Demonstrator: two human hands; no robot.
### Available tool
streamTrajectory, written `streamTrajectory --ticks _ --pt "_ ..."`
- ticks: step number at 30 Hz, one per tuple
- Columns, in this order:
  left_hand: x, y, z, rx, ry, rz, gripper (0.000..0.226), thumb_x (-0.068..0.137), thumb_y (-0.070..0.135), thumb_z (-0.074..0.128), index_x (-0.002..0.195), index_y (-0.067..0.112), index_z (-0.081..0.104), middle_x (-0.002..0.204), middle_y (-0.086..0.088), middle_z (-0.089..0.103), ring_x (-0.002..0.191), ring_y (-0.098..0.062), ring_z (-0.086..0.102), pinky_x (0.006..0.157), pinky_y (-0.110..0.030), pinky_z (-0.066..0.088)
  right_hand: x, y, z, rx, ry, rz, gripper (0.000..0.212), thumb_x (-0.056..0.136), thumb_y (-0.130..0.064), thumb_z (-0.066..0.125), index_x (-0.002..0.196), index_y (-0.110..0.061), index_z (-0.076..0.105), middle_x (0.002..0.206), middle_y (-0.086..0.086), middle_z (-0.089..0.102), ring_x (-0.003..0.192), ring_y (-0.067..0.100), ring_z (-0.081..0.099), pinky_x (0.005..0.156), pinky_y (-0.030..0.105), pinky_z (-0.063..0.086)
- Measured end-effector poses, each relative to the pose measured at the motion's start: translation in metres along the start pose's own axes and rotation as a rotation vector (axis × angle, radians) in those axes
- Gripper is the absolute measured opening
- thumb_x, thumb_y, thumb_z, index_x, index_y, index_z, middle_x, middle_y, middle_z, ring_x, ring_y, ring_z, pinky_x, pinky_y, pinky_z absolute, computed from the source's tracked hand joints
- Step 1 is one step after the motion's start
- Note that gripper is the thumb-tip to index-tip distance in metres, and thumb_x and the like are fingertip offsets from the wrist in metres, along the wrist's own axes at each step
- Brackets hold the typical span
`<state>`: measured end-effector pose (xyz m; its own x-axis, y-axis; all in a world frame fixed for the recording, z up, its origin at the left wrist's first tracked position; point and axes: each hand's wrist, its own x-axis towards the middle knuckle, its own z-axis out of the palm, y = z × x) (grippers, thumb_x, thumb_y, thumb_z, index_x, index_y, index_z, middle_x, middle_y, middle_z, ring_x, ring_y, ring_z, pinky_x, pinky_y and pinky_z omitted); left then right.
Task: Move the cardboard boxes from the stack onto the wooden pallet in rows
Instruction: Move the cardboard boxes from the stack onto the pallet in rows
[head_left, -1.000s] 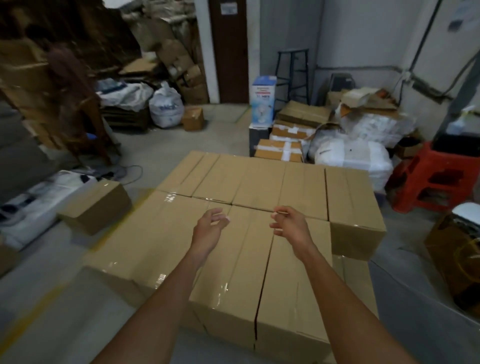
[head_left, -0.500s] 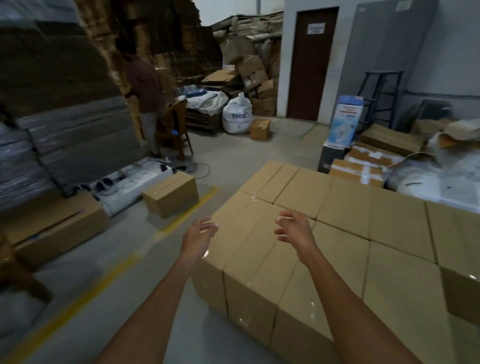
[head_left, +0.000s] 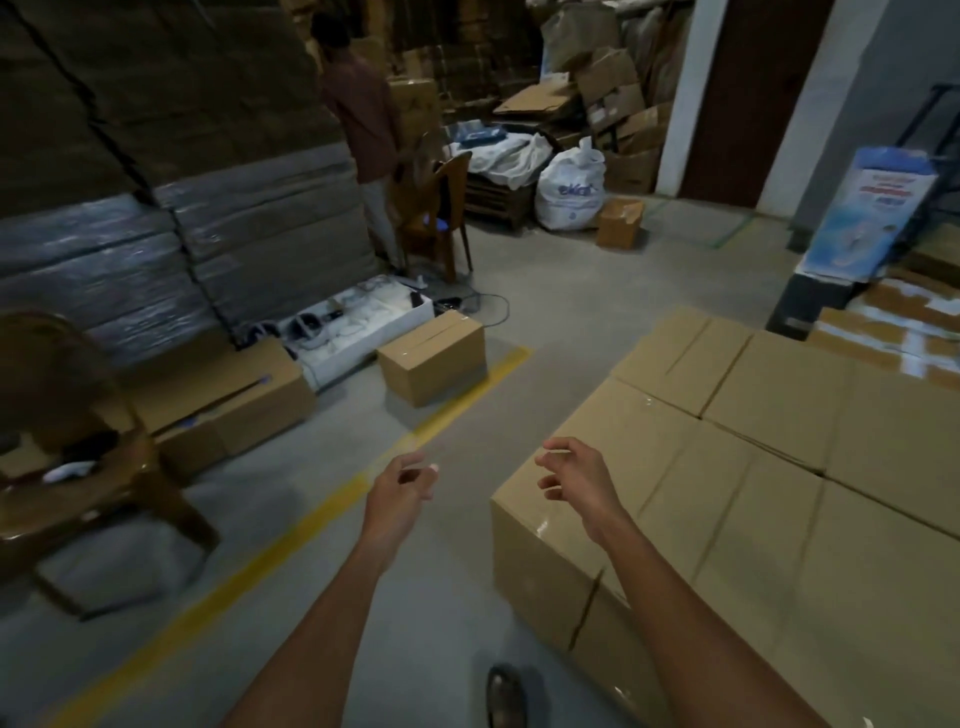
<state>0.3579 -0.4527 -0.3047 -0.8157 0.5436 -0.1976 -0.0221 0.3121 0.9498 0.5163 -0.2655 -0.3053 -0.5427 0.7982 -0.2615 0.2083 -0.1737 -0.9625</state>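
Taped brown cardboard boxes (head_left: 769, 467) sit side by side in rows at the right, filling that part of the view; the pallet under them is hidden. A single closed cardboard box (head_left: 434, 358) stands on the floor ahead, beside a yellow floor line (head_left: 311, 514). My left hand (head_left: 402, 493) hangs in the air over the bare floor, fingers loosely curled, holding nothing. Empty too, my right hand (head_left: 574, 483) hovers above the near left corner of the rows of boxes with its fingers relaxed.
A brown plastic chair (head_left: 78, 467) stands at the left. Wrapped stacks of flat cardboard (head_left: 182, 249) rise behind it. A person (head_left: 363, 130) stands by another chair at the back. An open carton (head_left: 228, 400) and a white tray (head_left: 358, 327) lie on the floor.
My view has swung to the left, so the rows of boxes slid to the right. Both hands came off the box tops; the left one is now over the floor.
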Motion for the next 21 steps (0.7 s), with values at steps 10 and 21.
streamTrajectory --ticks 10,21 --pt "0.189 -0.014 -0.077 0.006 0.100 -0.121 0.017 0.096 0.022 0.069 0.112 0.025 0.066 0.103 -0.002 0.071 0.081 -0.013 0.068 0.074 -0.029 0.049 0.188 -0.018 0.170 -0.015 -0.102 0.086 0.009 0.092 -0.011 0.065 0.101 -0.011 0.067 0.096 0.015 0.070 0.064 0.023 0.065 0.061 0.035 0.053" --pt "0.422 -0.035 -0.183 -0.008 0.100 -0.190 0.022 0.093 0.039 0.071 0.114 0.033 0.067 0.111 0.005 0.070 0.103 -0.016 0.067 0.093 -0.042 0.055 0.349 -0.048 0.335 -0.067 -0.148 0.184 0.008 0.092 -0.008 0.065 0.099 -0.011 0.066 0.091 0.011 0.068 0.065 0.023 0.065 0.064 0.037 0.054"
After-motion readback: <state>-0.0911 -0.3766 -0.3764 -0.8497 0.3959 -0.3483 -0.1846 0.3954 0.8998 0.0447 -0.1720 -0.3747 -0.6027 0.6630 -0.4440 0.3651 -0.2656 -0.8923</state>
